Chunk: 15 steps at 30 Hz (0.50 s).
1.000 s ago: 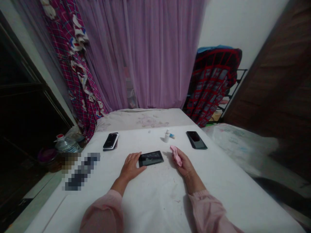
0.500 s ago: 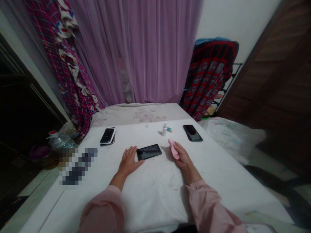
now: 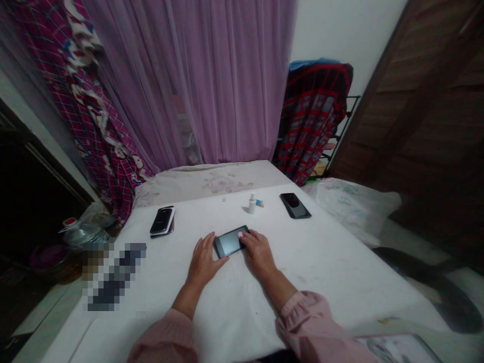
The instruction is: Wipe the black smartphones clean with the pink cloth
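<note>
Black smartphone (image 3: 227,244) found lying flat on a white sheet (image 3: 227,312), screen upward with a pale sheen across it, directly in front of the person; clock bearings below are taken from this phone, 12 o'clock pointing away from the person. Left hand (image 3: 203,259) is at the 8 to 9 o'clock side, closed about the phone's left end, thumb at the near edge and fingers by the far left corner. Right hand (image 3: 259,252) is at 3 to 4 o'clock, fingers bunched on a pink cloth (image 3: 241,235) and resting over the phone's right end; only a small part of the cloth shows. The two hands are apart from each other. White spray bottle (image 3: 251,205) stands upright at 1 o'clock, with a small blue-and-white packet (image 3: 259,203) just beside it. A dark phone (image 3: 296,206) lies at 2 o'clock. Between 9 and 10 o'clock, a white-edged phone (image 3: 162,220) rests upon another flat item, mostly covered. At 8 to 9 o'clock, a dark item (image 3: 117,277) is pixelated and cannot be identified. Purple curtain (image 3: 234,80) hangs beyond, at 12 o'clock.
</note>
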Each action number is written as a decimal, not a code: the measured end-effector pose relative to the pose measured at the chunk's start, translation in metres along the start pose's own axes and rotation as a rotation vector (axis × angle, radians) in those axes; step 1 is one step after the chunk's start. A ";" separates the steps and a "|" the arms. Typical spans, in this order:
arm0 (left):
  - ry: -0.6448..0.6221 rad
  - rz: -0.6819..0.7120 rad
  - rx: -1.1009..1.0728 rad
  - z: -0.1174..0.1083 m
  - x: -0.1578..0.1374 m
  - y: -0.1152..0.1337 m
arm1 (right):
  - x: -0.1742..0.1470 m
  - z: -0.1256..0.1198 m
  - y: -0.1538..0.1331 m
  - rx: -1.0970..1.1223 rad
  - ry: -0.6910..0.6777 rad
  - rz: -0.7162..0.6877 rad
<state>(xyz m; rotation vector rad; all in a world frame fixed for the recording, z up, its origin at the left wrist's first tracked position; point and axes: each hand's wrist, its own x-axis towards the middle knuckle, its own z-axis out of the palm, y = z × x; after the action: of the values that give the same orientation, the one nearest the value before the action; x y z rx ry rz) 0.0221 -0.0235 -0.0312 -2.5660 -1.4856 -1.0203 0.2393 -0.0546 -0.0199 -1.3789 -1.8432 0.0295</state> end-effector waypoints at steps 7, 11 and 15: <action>0.002 0.010 -0.006 0.007 -0.002 0.000 | -0.012 0.015 -0.034 -0.141 -0.239 -0.179; -0.015 0.004 -0.002 0.008 -0.003 -0.001 | -0.008 0.006 -0.028 -0.198 -0.270 -0.078; -0.027 -0.009 -0.028 0.007 -0.003 0.001 | 0.001 0.000 -0.011 -0.331 -0.209 0.104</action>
<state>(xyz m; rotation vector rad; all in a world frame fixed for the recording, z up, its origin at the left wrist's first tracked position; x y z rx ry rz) 0.0256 -0.0243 -0.0383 -2.6050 -1.5009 -1.0186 0.2304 -0.0583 -0.0149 -1.7557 -2.0113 -0.0852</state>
